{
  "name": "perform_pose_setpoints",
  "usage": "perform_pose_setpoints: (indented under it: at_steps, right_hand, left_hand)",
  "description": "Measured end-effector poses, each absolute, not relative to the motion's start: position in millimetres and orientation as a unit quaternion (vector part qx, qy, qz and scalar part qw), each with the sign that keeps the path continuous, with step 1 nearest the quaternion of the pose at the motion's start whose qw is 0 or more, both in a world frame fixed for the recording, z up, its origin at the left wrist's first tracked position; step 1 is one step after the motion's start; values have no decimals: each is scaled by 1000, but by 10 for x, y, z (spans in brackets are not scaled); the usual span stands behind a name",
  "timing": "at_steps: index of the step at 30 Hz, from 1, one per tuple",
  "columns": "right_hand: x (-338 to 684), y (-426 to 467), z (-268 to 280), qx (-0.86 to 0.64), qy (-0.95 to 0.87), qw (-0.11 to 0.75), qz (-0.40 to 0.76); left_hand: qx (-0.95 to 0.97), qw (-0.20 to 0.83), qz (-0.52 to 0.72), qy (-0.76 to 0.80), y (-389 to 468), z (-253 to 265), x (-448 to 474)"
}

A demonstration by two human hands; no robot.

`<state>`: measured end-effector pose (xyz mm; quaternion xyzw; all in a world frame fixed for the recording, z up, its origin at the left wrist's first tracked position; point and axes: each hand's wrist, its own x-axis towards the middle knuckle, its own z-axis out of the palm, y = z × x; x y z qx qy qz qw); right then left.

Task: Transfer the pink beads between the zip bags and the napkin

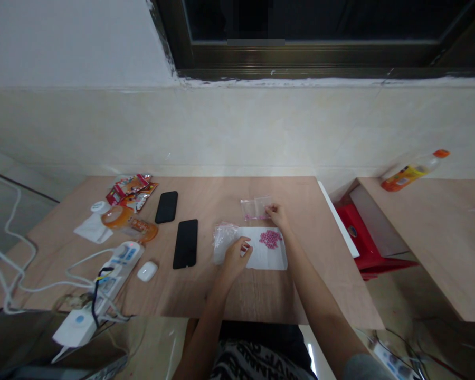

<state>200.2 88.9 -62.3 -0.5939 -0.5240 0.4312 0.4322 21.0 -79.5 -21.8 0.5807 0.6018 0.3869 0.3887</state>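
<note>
A heap of small pink beads (270,238) remains on the white paper sheet (267,259) (most apparently unbagged), the small clear zip bag (255,207) pinched by right hand (277,215) fingers, left hand (236,256) fingers curled, empty, on the sheet.

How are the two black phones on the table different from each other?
The phone at the back looks smaller than the phone in front. The back one lies beside the snack packets, while the front one lies closer to the left hand and the white earbud case. The back phone also leans a little more to one side than the front one. Both are black, flat on the table, with dark screens.
</note>
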Motion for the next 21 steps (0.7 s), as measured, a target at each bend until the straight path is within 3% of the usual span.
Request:
perform_pose_setpoints:
  at_steps: [6, 10, 17, 21]
  right_hand:
    - [2135, 846, -634, -635, -530, 422, 372]
    - [2258, 659, -621, -656, -520, 470, 281]
    - [2410, -149, -625, -659, -474, 492, 316]
    - [2406, -521, -597, -666, -456, 509, 300]
  left_hand:
    - [570, 394, 393, 605, -784, -237, 205]
    - [569, 368, 389, 624, -756, -210, 165]
    - [547, 148, 372, 735, -684, -26, 0]
    - [524, 90, 335, 778, -653, 70, 4]
